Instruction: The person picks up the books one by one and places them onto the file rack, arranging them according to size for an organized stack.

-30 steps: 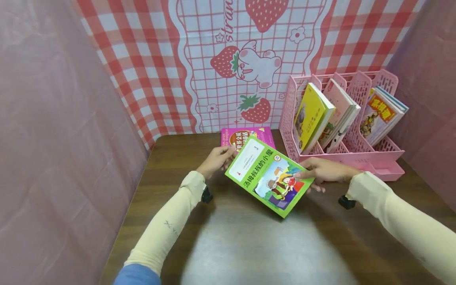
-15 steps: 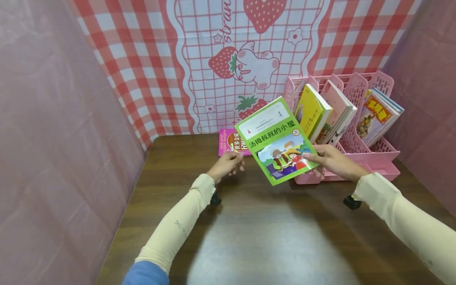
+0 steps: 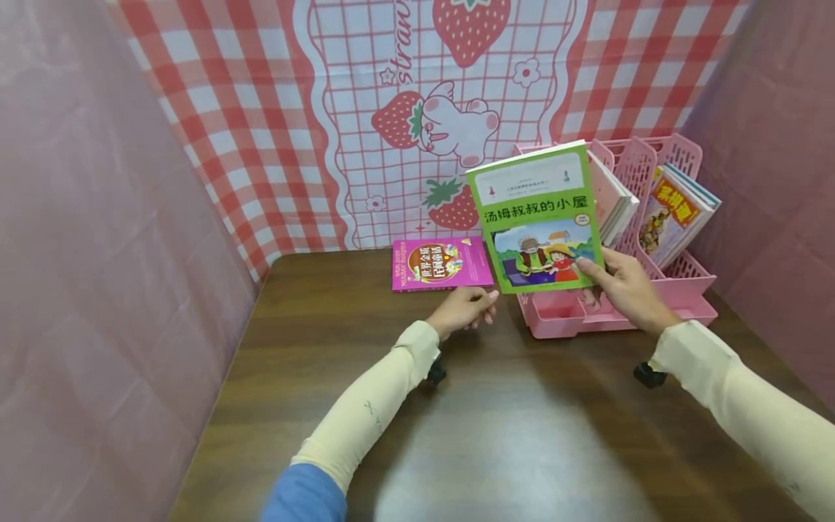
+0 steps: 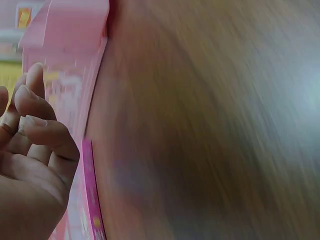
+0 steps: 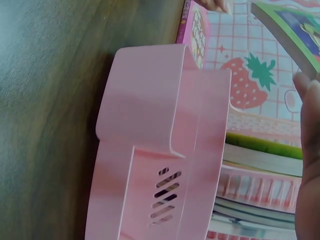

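Note:
A green picture book [image 3: 538,217] is held up in front of the left part of the pink book rack [image 3: 685,304]. My right hand [image 3: 626,286] grips its lower right corner, thumb on the cover and fingers behind. My left hand [image 3: 462,310] hovers over the table just below the book, fingers loosely curled around nothing; the left wrist view also shows the left hand [image 4: 37,145] holding nothing. Flat at the back of the table lies a magenta book [image 3: 442,264], close beyond the left hand. The held book hides the yellow book in the rack from the head view.
Several books stand in the rack, among them a pink-covered book [image 3: 607,196] and a red-and-purple one [image 3: 672,214]. Behind the table [image 3: 313,377] hangs a checked strawberry cloth [image 3: 248,130]. Pink curtains [image 3: 117,254] close off both sides.
The right hand has raised the green book and moved it toward the rack, turning it more upright. My left hand has let go of it and shifted right, uncovering the magenta book.

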The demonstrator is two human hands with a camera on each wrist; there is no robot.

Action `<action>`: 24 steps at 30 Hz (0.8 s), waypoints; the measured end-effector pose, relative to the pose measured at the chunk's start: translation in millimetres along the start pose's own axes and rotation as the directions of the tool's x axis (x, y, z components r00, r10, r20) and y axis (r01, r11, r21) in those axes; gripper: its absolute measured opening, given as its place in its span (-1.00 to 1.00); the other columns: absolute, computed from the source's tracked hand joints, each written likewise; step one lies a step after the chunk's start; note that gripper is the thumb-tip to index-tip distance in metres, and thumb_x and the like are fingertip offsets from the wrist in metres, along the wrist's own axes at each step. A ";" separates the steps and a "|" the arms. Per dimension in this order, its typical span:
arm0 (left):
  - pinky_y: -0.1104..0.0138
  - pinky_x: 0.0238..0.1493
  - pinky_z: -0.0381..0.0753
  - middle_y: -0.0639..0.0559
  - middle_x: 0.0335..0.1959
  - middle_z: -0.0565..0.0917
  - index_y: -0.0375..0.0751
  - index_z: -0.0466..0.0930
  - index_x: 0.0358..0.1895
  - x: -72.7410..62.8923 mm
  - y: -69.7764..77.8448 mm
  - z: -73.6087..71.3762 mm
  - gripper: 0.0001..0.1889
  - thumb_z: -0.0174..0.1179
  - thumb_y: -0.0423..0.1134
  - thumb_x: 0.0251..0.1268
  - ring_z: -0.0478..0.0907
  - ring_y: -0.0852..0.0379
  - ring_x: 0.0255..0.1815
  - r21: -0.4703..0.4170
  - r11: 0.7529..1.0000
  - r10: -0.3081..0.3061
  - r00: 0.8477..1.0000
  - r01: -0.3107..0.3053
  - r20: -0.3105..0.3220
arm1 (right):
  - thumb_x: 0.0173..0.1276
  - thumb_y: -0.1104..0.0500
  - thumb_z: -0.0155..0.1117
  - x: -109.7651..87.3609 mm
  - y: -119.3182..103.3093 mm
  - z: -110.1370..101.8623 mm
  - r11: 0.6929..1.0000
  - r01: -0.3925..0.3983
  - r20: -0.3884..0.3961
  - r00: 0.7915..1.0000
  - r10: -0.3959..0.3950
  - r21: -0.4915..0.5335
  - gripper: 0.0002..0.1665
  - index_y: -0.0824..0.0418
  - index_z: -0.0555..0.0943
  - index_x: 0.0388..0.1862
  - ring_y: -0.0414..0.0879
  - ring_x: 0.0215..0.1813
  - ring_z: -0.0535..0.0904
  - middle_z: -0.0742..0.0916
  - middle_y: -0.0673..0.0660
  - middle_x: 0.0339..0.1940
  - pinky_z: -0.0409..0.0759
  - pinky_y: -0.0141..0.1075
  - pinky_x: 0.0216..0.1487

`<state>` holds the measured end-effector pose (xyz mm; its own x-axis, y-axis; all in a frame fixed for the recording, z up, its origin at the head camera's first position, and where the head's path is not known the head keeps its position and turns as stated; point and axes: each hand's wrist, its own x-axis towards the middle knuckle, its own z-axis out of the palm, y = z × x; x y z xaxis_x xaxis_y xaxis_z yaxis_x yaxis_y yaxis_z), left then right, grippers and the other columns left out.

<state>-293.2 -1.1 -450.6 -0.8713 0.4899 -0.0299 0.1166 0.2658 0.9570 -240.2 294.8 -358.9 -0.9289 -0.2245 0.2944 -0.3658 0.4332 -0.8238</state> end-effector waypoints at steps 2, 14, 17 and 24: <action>0.35 -0.61 0.41 0.00 -0.49 0.71 -0.31 0.68 -0.26 7.6 4.5 13.1 -0.53 0.07 0.06 0.62 0.43 0.19 -0.64 0.005 1.000 0.016 1.000 -0.016 0.003 | 0.67 0.07 0.06 -1.3 2.4 -4.0 1.000 0.015 -0.045 0.999 -0.015 -0.008 -0.65 0.36 0.57 0.07 0.01 -0.63 0.54 0.65 0.27 -0.57 0.56 -0.22 -0.63; 0.38 -0.69 0.34 -0.04 -0.58 0.68 -0.30 0.67 -0.33 33.9 37.0 70.7 -0.57 0.06 -0.04 0.65 0.39 0.16 -0.69 -0.078 0.997 -0.005 0.999 0.002 -0.038 | 0.65 -0.01 0.09 -5.1 11.6 -14.0 0.998 -0.043 -0.238 0.971 0.029 -0.053 -0.60 0.34 0.57 0.03 -0.08 -0.56 0.60 0.69 0.24 -0.49 0.60 -0.24 -0.61; 0.40 -0.71 0.33 -0.02 -0.63 0.65 -0.30 0.64 -0.40 37.5 43.0 78.0 -0.56 0.03 -0.08 0.66 0.41 0.14 -0.70 -0.064 0.997 -0.040 0.995 0.034 -0.089 | 0.64 -0.02 0.09 -4.4 12.4 -14.0 0.998 -0.044 -0.264 0.964 0.029 -0.049 -0.58 0.34 0.56 0.05 -0.09 -0.55 0.59 0.68 0.25 -0.49 0.60 -0.27 -0.60; 0.33 -0.76 0.25 -0.07 -0.71 0.62 -0.43 0.64 -0.42 44.4 51.2 85.0 -0.45 -0.06 -0.06 0.69 0.37 0.14 -0.79 0.003 0.991 -0.134 0.980 0.136 -0.146 | 0.64 0.00 0.11 -8.5 16.7 -14.3 0.998 -0.024 -0.317 0.949 0.003 -0.065 -0.62 0.32 0.58 0.06 -0.12 -0.58 0.57 0.67 0.26 -0.50 0.59 -0.30 -0.63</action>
<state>-285.4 104.8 -427.5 -0.9393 0.3230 -0.1156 -0.0017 0.3328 0.9430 -239.2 316.4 -368.2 -0.9003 0.0645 0.4305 -0.3459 0.4945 -0.7974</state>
